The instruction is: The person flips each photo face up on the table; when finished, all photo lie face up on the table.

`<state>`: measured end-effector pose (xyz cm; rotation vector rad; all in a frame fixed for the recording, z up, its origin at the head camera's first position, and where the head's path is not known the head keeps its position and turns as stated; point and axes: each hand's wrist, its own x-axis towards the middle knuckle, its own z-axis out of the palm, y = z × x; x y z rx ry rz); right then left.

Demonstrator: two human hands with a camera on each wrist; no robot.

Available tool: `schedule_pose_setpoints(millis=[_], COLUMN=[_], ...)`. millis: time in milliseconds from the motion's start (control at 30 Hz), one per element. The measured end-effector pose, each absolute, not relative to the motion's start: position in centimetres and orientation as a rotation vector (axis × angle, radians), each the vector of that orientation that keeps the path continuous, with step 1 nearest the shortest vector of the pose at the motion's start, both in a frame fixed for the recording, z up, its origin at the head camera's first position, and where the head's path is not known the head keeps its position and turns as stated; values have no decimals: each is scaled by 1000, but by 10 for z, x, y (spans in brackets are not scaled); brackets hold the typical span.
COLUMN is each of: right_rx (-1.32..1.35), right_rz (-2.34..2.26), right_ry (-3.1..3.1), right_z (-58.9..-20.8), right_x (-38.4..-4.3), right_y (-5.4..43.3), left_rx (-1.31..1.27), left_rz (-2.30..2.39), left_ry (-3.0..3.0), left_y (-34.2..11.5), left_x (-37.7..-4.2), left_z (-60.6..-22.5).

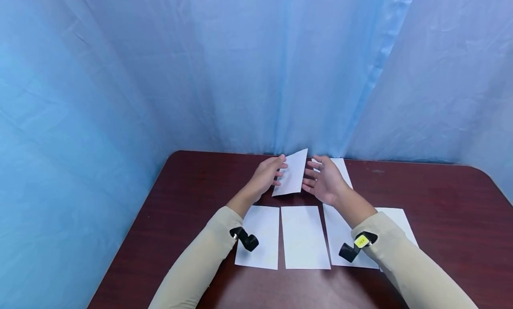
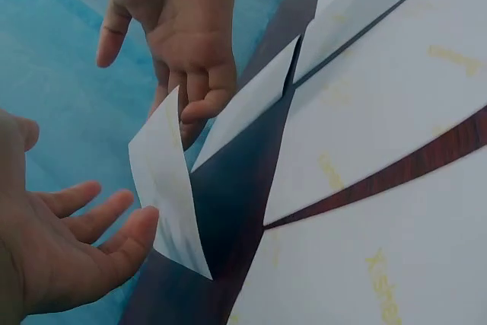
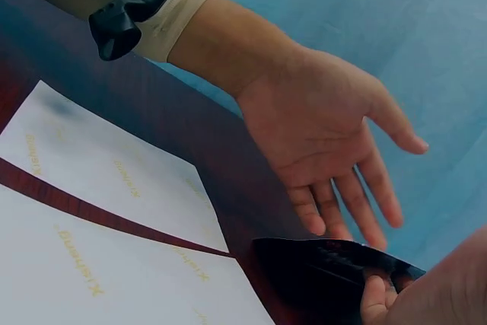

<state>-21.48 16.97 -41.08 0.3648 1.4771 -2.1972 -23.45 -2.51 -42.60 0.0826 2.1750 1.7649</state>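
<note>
A small white sheet of paper (image 1: 294, 173) stands tilted off the table between my two hands, one corner raised. Its pale face (image 2: 163, 180) looks up in the left wrist view, while the right wrist view catches a dark, glossy face (image 3: 304, 264). My left hand (image 1: 266, 173) is at the sheet's left edge, fingers spread and loosely bent. On the opposite edge, the right hand (image 1: 325, 182) has its fingertips close against the paper, fingers extended and thumb apart. Neither hand's fingers are curled round the sheet.
Several white sheets lie in a front row, among them a left one (image 1: 258, 242) and a middle one (image 1: 305, 237). Another sheet (image 1: 341, 168) lies behind my right hand. Faint yellow lettering marks them. A blue curtain (image 1: 240, 77) hangs behind the dark red table (image 1: 180, 211).
</note>
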Motion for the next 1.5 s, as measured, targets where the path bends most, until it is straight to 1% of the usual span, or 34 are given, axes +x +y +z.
schedule_pose_setpoints(millis=[233,667,900,1267,1500], right_rx=[261,86,26,-19,-87], right_rz=[-2145,-2082,-1970,-1846,-1757], right_ry=[1592,1728,1941,2114,2203], right_z=[-406,-405,-405,-412,-424], right_x=[-211,-212,-216,-219,-227], right_y=[175,166,164,147,140], left_rx=[209,290,297,327,261], left_rz=[1882,1918,1917,1858,1785], left_ry=[2100,2097,2141,2322,2391], left_y=[-18,-20,-25,-37,-43], left_x=[-232,-232,-232,-231,-238], left_z=[-419,-415,-413,-411,-412])
